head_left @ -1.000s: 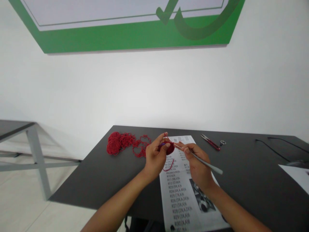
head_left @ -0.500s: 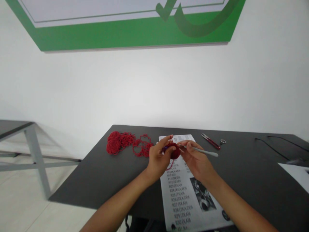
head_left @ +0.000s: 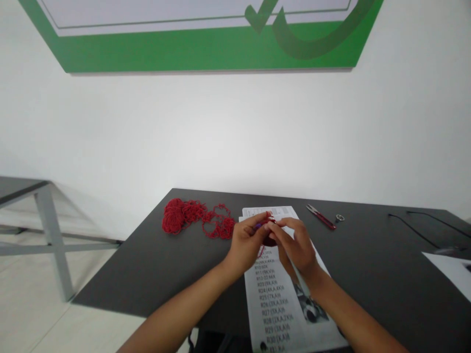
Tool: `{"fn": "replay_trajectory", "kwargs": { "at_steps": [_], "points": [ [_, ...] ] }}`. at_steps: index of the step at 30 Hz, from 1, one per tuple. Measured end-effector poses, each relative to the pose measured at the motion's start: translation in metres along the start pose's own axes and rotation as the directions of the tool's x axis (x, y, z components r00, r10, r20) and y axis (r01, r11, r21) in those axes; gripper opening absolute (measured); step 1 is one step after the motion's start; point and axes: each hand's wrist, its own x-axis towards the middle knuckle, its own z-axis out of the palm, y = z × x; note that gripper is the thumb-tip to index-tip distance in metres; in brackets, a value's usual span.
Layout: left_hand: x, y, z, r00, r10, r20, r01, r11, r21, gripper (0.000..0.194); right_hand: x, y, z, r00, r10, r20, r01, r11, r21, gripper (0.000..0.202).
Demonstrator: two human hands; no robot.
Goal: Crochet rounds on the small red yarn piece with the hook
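My left hand [head_left: 243, 241] pinches a small round piece of dark red crochet work [head_left: 270, 240], mostly hidden behind the fingers. A bit of purple shows at its left edge, and a red strand hangs below it. Close against the piece, my right hand [head_left: 300, 247] is closed on a crochet hook [head_left: 300, 279] whose pale grey handle slants down toward the wrist. The hook's tip is hidden by the fingers. Both hands are above a printed pattern sheet [head_left: 272, 299] with rows of text and a dark photo.
A red yarn ball [head_left: 172, 216] with loose tangled strands [head_left: 221, 225] lies left of the hands. Red-handled thread snips [head_left: 322, 217] and a small metal ring [head_left: 339, 217] lie at the right. Eyeglasses [head_left: 423, 230] and a white paper [head_left: 451, 269] are farther right on the black table [head_left: 176, 274].
My right hand has turned and come closer to my left. The hook's handle, which pointed right, now slants down toward me. The crochet piece is more covered by fingers.
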Motion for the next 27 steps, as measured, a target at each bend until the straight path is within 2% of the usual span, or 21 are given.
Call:
{"fn": "replay_trajectory", "kwargs": {
  "at_steps": [3,6,8,13,19,22,27],
  "points": [
    [0.006,0.004,-0.004,1.000,0.014,-0.005,-0.014,0.999,-0.037,0.043,0.009,-0.004,-0.007,0.997,0.054,0.057,-0.060,0.992,0.113,0.024],
    [0.008,0.009,-0.009,0.997,0.082,0.015,-0.082,0.997,-0.013,0.046,0.019,-0.009,-0.018,0.987,0.089,0.132,-0.127,0.941,0.315,0.017],
    [0.007,0.013,-0.011,0.992,0.122,0.041,-0.123,0.992,0.010,0.046,0.023,-0.009,-0.023,0.985,0.102,0.136,-0.149,0.905,0.398,0.011],
    [0.006,0.015,-0.014,0.988,0.135,0.080,-0.134,0.991,-0.018,0.050,0.025,-0.004,-0.031,0.974,0.101,0.201,-0.175,0.903,0.393,0.011],
    [0.008,0.017,-0.016,0.992,0.065,0.108,-0.047,0.986,-0.163,0.051,0.020,-0.009,-0.030,0.947,0.209,0.245,-0.300,0.847,0.438,0.016],
    [0.006,0.019,-0.014,0.994,0.028,0.105,-0.007,0.981,-0.194,0.055,0.015,-0.013,-0.026,0.929,0.294,0.227,-0.370,0.781,0.503,0.017],
    [0.004,0.023,-0.011,0.992,-0.016,0.127,0.054,0.953,-0.298,0.052,0.009,-0.016,-0.019,0.885,0.384,0.262,-0.455,0.598,0.660,0.019]
  ]
}}
